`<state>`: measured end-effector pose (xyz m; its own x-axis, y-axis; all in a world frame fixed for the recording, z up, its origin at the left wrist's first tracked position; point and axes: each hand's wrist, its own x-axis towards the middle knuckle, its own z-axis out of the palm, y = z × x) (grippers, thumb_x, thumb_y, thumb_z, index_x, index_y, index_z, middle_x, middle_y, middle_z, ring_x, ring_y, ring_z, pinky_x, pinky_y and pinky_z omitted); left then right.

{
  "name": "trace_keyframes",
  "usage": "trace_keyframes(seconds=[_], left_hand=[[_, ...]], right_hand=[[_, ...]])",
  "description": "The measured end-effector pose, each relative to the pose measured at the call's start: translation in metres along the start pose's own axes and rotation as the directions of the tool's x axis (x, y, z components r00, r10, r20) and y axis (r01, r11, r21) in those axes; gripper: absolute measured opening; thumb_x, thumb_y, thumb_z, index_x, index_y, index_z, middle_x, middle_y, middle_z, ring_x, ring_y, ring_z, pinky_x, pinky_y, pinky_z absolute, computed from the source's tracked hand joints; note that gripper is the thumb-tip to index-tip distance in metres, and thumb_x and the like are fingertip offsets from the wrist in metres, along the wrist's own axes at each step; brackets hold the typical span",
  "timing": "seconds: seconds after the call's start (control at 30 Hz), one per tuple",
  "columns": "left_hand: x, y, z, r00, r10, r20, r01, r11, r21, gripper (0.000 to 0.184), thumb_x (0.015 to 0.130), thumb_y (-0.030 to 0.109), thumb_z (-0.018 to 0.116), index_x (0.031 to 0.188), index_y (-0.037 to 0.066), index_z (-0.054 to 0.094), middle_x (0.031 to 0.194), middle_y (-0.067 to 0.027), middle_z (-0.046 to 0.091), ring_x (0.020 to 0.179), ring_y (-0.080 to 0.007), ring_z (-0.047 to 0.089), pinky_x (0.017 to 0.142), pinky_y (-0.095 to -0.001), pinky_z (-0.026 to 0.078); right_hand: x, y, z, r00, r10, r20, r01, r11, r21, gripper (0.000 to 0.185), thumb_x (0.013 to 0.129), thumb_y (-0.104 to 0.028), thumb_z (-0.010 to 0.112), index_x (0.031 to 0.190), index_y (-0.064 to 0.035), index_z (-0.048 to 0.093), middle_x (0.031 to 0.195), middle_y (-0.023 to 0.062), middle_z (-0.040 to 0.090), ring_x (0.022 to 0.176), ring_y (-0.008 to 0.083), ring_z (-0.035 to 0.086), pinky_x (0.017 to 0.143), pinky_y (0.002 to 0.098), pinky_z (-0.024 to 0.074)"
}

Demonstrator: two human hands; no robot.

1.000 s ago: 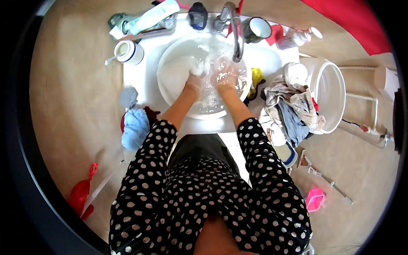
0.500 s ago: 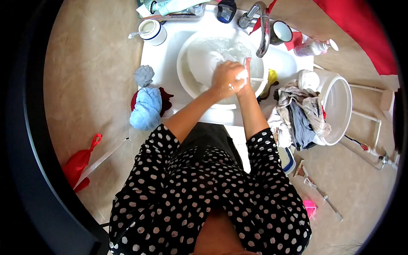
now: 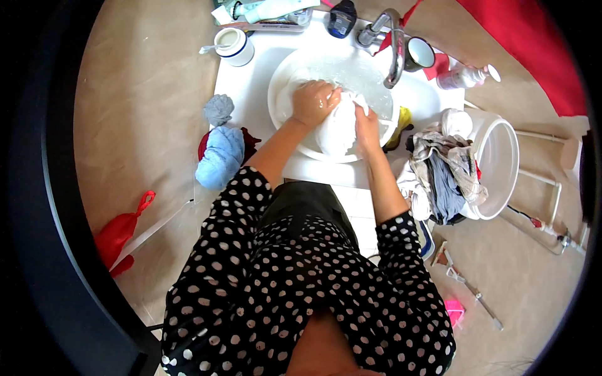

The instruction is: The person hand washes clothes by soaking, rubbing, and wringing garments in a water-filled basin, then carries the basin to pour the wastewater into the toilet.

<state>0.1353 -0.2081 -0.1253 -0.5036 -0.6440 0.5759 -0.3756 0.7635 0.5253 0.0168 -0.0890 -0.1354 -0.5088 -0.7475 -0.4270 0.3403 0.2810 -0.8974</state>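
Observation:
A white wet cloth [image 3: 337, 133] hangs between my two hands over a white basin [image 3: 274, 94] with water in it. My left hand [image 3: 315, 102] is closed on the cloth's upper left part, its knuckles wet. Lower and to the right, my right hand [image 3: 367, 127] grips the opposite edge with the thumb side up. Fabric bunches up between the hands, and its lower part drops toward the near rim. More white material shows under the water at the left, partly hidden by my left hand. The chrome faucet [image 3: 395, 53] arches over the basin's right side.
A light blue cloth bundle [image 3: 219, 158] and a grey cloth ball [image 3: 218, 109] sit left of the sink. Right of it, a white bucket [image 3: 506, 164] has heaped clothes [image 3: 446, 172] beside it. A jar [image 3: 234, 49], dark bottle [image 3: 342, 20], mug [image 3: 419, 52] and pump bottle [image 3: 461, 78] stand behind.
My hands were pressed together at the basin's right, the white cloth mostly hidden. They have separated, my left hand moving left, and the cloth now spreads out between them.

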Motion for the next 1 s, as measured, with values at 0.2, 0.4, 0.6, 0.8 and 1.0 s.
trace_keyframes(seconds=[0.2,0.4,0.6,0.8,1.0], left_hand=[[-0.034,-0.012,-0.045,0.8,-0.348,0.488,0.144,0.902,0.407,0.089,0.069,0.052,0.073,0.143,0.018,0.037,0.154,-0.021,0.013,0.141,-0.0441,0.008,0.104,-0.0685,0.013],[-0.04,-0.006,-0.018,0.559,-0.482,0.675,0.157,0.861,0.484,0.103,0.066,0.062,0.071,0.15,0.025,0.023,0.157,-0.0185,0.001,0.142,-0.0449,0.002,0.104,-0.0714,0.008],[-0.034,-0.025,0.035,0.538,-0.473,0.698,0.163,0.871,0.464,0.082,0.076,0.053,0.065,0.146,0.023,0.033,0.154,-0.0175,0.014,0.14,-0.0416,0.011,0.105,-0.0669,0.018],[-0.068,-0.102,0.119,0.659,-0.45,0.602,0.518,0.852,0.071,0.053,0.086,0.037,0.058,0.132,0.013,0.048,0.133,-0.0145,0.048,0.119,-0.0311,0.047,0.099,-0.0485,0.039],[-0.009,-0.054,0.062,0.475,-0.773,0.421,0.776,0.593,0.213,0.038,0.082,0.034,0.06,0.105,0.003,0.065,0.101,-0.0143,0.065,0.093,-0.0316,0.062,0.086,-0.0418,0.047]], right_hand=[[-0.012,-0.028,-0.001,0.837,-0.529,0.138,0.196,0.055,-0.979,0.062,0.074,-0.029,0.073,0.127,-0.0045,0.051,0.143,0.0184,0.035,0.125,0.0397,0.04,0.099,0.0536,0.0366],[0.026,0.014,0.023,0.975,-0.084,0.205,0.174,-0.28,-0.944,0.072,0.091,-0.03,0.052,0.152,-0.0269,0.014,0.158,0.0098,0.003,0.141,0.0429,0.016,0.106,0.0656,0.0226],[0.067,0.036,0.011,0.99,-0.092,0.105,0.1,-0.058,-0.993,0.058,0.091,-0.026,0.045,0.147,-0.0226,0.028,0.157,0.0112,0.013,0.139,0.0428,0.018,0.107,0.0622,0.0226],[0.085,0.046,0.002,0.973,-0.22,0.07,0.058,-0.061,-0.996,0.051,0.089,-0.022,0.052,0.139,-0.0194,0.044,0.153,0.0129,0.023,0.132,0.0389,0.035,0.106,0.0536,0.0294],[0.041,0.024,-0.005,0.958,-0.286,0.008,0.186,0.603,-0.776,0.055,0.094,-0.039,0.049,0.143,-0.0176,0.038,0.14,0.0159,0.044,0.128,0.0343,0.041,0.109,0.0424,0.0296]])
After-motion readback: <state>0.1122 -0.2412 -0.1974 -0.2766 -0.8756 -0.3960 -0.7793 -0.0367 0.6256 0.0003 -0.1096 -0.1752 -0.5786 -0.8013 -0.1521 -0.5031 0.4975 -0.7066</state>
